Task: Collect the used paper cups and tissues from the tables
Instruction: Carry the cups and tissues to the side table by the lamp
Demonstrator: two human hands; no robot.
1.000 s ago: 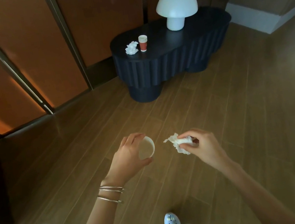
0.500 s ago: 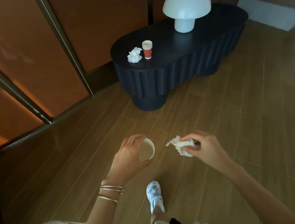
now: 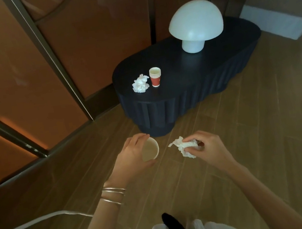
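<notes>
1. I am holding a cup [image 3: 150,151] in my left hand [image 3: 133,156], the fingers [image 3: 139,138] curling round its wall with the thumb under the rim; its mouth is facing the right hand and it is looking empty.
2. My right hand [image 3: 208,148] is pinching a crumpled tissue [image 3: 184,146], fingers pressed together on it, just beside the cup but not touching it.
3. Both hands are hanging over the wooden floor [image 3: 267,124], short of the dark bench [image 3: 190,79].
4. So I am judging part of the job done: one cup and one tissue are already in hand.
5. Still waiting on the bench are a red stack of cups [image 3: 155,77] standing upright and a second tissue wad [image 3: 140,83] just beside it, near the bench's left end.
6. A white mushroom lamp [image 3: 195,25] is standing further along the bench, well apart from them; it is not for collecting.
7. The red stack is showing a small pale mark on its side, but I am finding it too small to read; I am seeing no other writing or brand.
</notes>
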